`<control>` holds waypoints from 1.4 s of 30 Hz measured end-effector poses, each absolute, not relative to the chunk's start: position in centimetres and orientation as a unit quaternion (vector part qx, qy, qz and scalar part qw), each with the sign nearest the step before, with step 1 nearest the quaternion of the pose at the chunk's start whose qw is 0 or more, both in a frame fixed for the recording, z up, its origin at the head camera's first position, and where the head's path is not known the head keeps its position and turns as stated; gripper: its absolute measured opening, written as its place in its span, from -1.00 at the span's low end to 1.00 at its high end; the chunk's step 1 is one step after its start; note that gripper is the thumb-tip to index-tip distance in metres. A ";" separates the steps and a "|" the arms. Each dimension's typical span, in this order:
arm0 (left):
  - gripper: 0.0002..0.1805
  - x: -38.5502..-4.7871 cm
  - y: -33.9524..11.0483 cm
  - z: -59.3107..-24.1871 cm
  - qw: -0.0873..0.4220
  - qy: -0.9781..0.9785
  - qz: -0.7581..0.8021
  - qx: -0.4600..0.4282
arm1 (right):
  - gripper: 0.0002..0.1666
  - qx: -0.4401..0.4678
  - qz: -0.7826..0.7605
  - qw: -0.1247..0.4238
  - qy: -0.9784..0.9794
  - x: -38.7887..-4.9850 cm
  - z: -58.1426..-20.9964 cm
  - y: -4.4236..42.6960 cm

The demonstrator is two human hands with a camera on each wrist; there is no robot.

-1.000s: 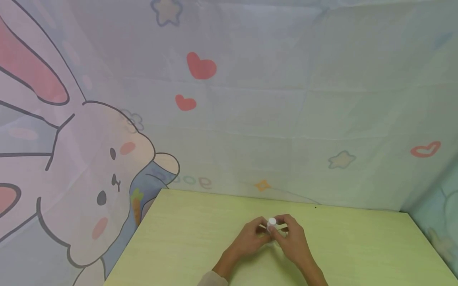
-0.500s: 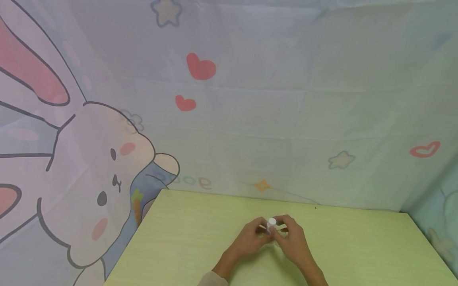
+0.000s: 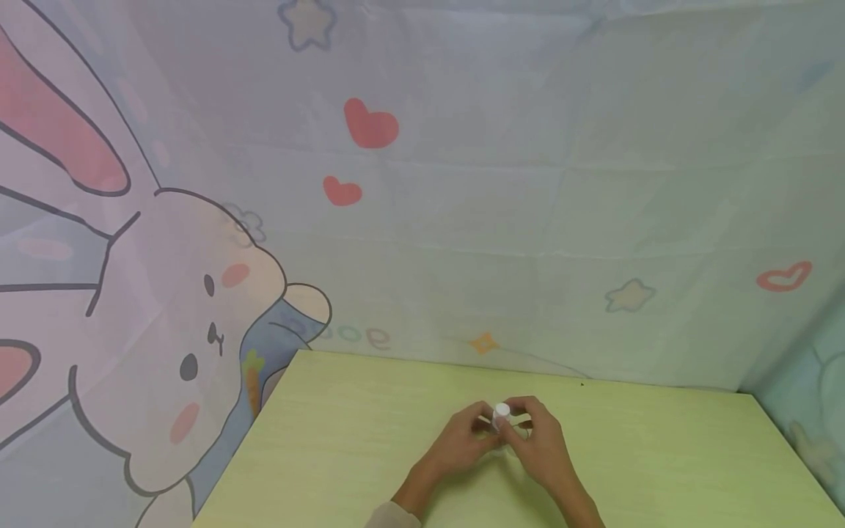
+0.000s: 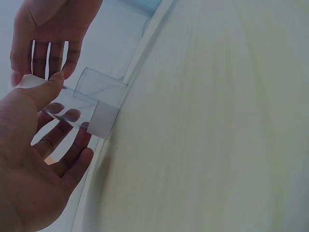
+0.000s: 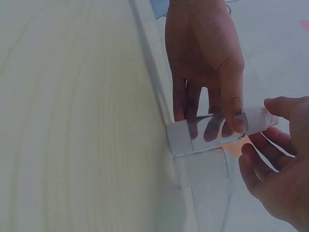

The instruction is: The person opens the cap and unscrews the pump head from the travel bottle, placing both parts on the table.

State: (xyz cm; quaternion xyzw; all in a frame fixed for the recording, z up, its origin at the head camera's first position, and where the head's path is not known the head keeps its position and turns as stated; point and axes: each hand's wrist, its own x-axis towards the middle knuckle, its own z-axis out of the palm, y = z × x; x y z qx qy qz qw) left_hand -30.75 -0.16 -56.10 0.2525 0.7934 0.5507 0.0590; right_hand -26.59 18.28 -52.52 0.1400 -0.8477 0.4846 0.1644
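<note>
A clear bottle (image 5: 203, 137) with a white base and a white top (image 3: 502, 409) stands upright between my two hands, its base at the table surface. My left hand (image 3: 457, 444) grips its transparent body, thumb on one side and fingers on the other. At the white top, my right hand (image 3: 544, 446) pinches with thumb and fingertips. Close beside the bottle, on the table, is a small clear open cylinder (image 5: 200, 166), like a bottle's cover; in the head view the hands mostly hide it.
The pale yellow-green table (image 3: 370, 411) spreads out around the hands. Behind it hangs a cloth backdrop (image 3: 475, 220) printed with a rabbit, hearts and stars. A tiny dark speck (image 3: 582, 384) lies near the table's back edge.
</note>
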 end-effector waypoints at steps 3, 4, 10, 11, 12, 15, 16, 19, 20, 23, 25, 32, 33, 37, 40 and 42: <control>-0.78 -30.7 -0.2 -56.1 0.062 0.794 0.550 0.251 | -0.64 0.135 0.487 0.164 -0.847 -26.6 -52.6 18.3; -0.78 -30.7 -0.2 -56.1 0.062 0.795 0.550 0.250 | -0.64 0.134 0.488 0.163 -0.847 -26.6 -52.6 18.3; -0.79 -30.6 -0.2 -56.1 0.056 0.794 0.549 0.257 | -0.67 0.129 0.488 0.161 -0.848 -26.6 -52.6 18.2; -0.79 -30.7 -0.2 -56.1 0.054 0.792 0.550 0.259 | -0.68 0.129 0.488 0.161 -0.848 -26.7 -52.6 18.2; -0.79 -30.7 -0.2 -56.1 0.052 0.791 0.551 0.260 | -0.68 0.130 0.487 0.161 -0.849 -26.7 -52.6 18.2; -0.80 -30.7 -0.2 -56.0 0.047 0.789 0.553 0.266 | -0.68 0.135 0.486 0.162 -0.848 -26.8 -52.6 18.3; -0.80 -30.7 -0.2 -56.0 0.046 0.788 0.553 0.267 | -0.69 0.137 0.486 0.163 -0.847 -26.8 -52.6 18.3; -0.80 -30.7 -0.2 -56.0 0.045 0.788 0.552 0.268 | -0.69 0.142 0.485 0.165 -0.847 -26.8 -52.6 18.3; -0.79 -30.7 -0.2 -56.1 0.045 0.789 0.551 0.269 | -0.69 0.144 0.485 0.166 -0.847 -26.8 -52.6 18.3; -0.79 -30.6 -0.2 -56.1 0.048 0.791 0.549 0.267 | -0.69 0.146 0.483 0.166 -0.848 -26.7 -52.7 18.3; -0.79 -30.6 -0.2 -56.0 0.051 0.793 0.547 0.266 | -0.69 0.146 0.483 0.164 -0.847 -26.7 -52.7 18.2; -0.80 -30.6 -0.2 -56.1 0.050 0.791 0.550 0.263 | -0.71 0.148 0.490 0.163 -0.843 -26.5 -52.5 18.2; -0.80 -30.6 -0.2 -56.1 0.050 0.791 0.551 0.263 | -0.71 0.149 0.491 0.165 -0.843 -26.5 -52.5 18.2; -0.80 -30.7 -0.2 -56.1 0.051 0.790 0.553 0.260 | -0.71 0.154 0.490 0.169 -0.841 -26.5 -52.6 18.2; -0.80 -30.7 -0.2 -56.1 0.050 0.790 0.553 0.261 | -0.71 0.152 0.491 0.167 -0.842 -26.6 -52.6 18.2; -0.80 -30.6 -0.2 -56.0 0.051 0.790 0.552 0.261 | -0.71 0.151 0.492 0.166 -0.841 -26.6 -52.6 18.2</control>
